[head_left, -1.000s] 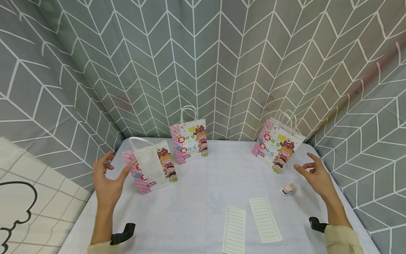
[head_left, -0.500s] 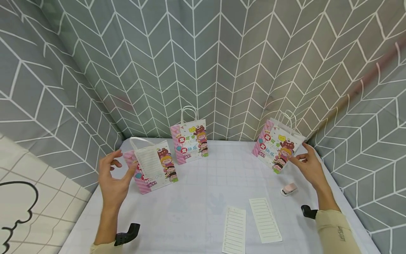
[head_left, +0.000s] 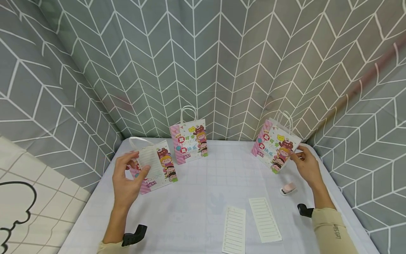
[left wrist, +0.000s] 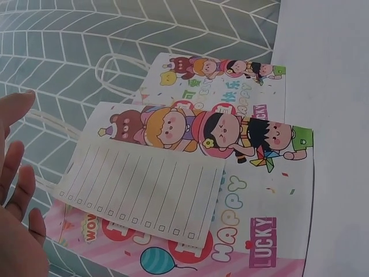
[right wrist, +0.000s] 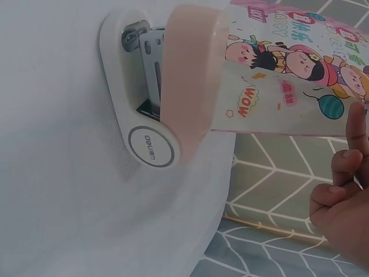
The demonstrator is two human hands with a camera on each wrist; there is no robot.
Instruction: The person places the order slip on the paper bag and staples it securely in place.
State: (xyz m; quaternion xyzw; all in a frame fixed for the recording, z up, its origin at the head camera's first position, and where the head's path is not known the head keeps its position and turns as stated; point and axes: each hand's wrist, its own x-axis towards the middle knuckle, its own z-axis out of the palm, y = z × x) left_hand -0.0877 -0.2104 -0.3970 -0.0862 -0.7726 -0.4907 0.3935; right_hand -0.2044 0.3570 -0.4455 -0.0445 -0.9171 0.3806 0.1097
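Observation:
My left hand (head_left: 128, 181) is held over the pink edge of the left paper gift bag (head_left: 169, 173), thumb and fingers apart. In the left wrist view its fingers (left wrist: 20, 190) stay beside the bag with nothing between them. A lined checklist slip (left wrist: 144, 193) lies flat against that bag's front. On the right, my right hand (head_left: 307, 165) pinches the side edge of another gift bag (head_left: 274, 144), thumb on the front, fingers at the side. The right wrist view shows a finger (right wrist: 357, 124) along the bag's side; the thumb is hidden there. A pink and white stapler (head_left: 288, 188) sits close by.
A third gift bag (head_left: 190, 141) stands at the back, left of centre. Two loose lined slips, one (head_left: 234, 231) left of the other (head_left: 265, 220), lie on the white tablecloth (head_left: 190, 211) at the front. A patterned grey curtain (head_left: 219, 70) rises behind.
My left hand has moved right, over the left bag's edge. The right hand has come in to the right bag and taken its side edge; that bag has shifted slightly left.

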